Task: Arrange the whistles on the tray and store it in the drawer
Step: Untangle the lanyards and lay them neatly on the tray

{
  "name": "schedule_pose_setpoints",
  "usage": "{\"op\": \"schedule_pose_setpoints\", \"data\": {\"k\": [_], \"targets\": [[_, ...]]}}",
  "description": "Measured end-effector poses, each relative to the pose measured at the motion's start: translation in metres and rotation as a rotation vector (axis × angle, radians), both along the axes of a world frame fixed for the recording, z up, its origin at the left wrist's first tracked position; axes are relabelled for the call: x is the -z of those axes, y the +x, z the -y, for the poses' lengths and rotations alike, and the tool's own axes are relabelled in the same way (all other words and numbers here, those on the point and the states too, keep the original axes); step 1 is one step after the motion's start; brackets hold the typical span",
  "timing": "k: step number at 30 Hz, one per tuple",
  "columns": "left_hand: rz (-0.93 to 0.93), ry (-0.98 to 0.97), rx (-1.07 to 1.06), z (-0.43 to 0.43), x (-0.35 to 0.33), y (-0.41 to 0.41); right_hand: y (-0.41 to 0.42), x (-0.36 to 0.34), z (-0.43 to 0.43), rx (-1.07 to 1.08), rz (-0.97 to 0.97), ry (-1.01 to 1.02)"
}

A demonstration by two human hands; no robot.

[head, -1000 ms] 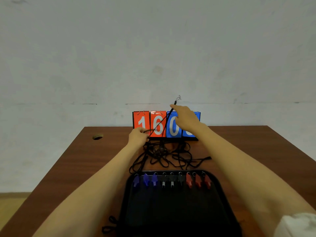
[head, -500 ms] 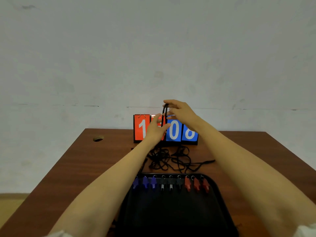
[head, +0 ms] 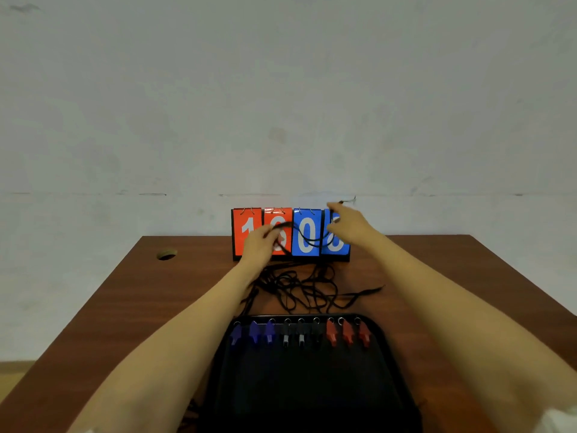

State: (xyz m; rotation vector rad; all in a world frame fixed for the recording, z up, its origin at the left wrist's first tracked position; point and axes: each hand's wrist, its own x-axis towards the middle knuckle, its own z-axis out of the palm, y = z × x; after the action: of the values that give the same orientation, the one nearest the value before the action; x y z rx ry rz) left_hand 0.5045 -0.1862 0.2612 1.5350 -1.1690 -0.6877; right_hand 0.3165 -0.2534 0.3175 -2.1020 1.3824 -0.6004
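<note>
Hanging in a loose curve, a black cord (head: 307,242) was held up between two hands in front of the scoreboard (head: 290,234). One part was pinched by the closed grip of the left hand (head: 260,245), and the far end by the fingertips of the right hand (head: 349,225). More cords (head: 306,289) were piled on the desk (head: 125,307). Blue, black and red whistles (head: 299,334) were lined up along the far edge of the black tray (head: 312,385).

A red-and-blue flip scoreboard (head: 290,234) stood upright at the far edge of the brown bench (head: 131,307) — a round hole (head: 166,254) lay well left of it — against a pale wall (head: 281,89).
</note>
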Motion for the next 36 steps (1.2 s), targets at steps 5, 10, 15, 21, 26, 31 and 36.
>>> {"op": "schedule_pose_setpoints", "data": {"k": [5,10,15,21,26,31,36], "targets": [[-0.064,-0.208,0.097,-0.001,-0.055,-0.018,0.017,0.018,-0.021,-0.138,0.047,-0.016],[0.168,-0.155,0.086,-0.006,-0.065,-0.011,0.026,0.010,-0.026,-0.108,0.076,-0.181],[0.423,0.036,-0.017,-0.022,-0.046,0.019,0.003,0.013,-0.020,0.116,-0.151,-0.359],[0.660,0.195,-0.093,-0.061,-0.014,0.055,-0.025,0.025,-0.032,0.163,-0.442,-0.352],[0.734,0.252,-0.082,-0.094,0.002,0.060,-0.044,0.038,-0.051,0.181,-0.537,-0.412],[0.758,0.296,-0.108,-0.123,0.018,0.070,-0.056,0.052,-0.082,0.076,-0.514,-0.437],[0.724,0.322,-0.089,-0.155,0.037,0.068,-0.078,0.073,-0.108,0.068,-0.364,-0.208]]}}
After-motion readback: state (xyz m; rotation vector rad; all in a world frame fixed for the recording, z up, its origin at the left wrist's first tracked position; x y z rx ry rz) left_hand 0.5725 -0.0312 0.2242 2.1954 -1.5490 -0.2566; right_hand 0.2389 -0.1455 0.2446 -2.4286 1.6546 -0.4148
